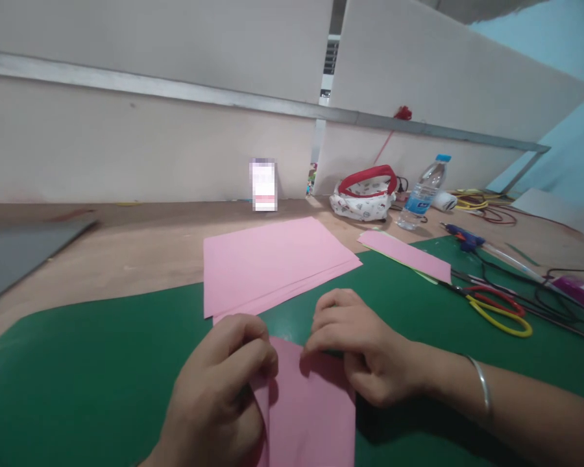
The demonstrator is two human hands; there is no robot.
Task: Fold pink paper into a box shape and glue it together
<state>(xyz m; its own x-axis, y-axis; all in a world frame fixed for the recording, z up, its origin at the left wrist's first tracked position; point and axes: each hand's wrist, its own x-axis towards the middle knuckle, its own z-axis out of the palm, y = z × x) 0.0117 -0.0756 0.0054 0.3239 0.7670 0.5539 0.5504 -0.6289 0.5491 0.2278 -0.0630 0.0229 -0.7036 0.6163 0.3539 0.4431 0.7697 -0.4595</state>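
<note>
A folded sheet of pink paper lies in front of me on a green mat. My left hand is closed on its left side, thumb and index finger pinching along a fold; the other fingertips are hidden. Over the upper right part of the same sheet is my right hand, with fingers curled together and the index fingertip pressing on the paper. Its thumb is bent in at the sheet's right edge. Just beyond both hands is a stack of pink sheets, partly on the mat and partly on the wooden table.
To the right are cut pink strips, scissors with red and yellow handles, and a blue glue gun with cables. Farther back stand a water bottle, a white pouch with a red strap, and a blurred phone.
</note>
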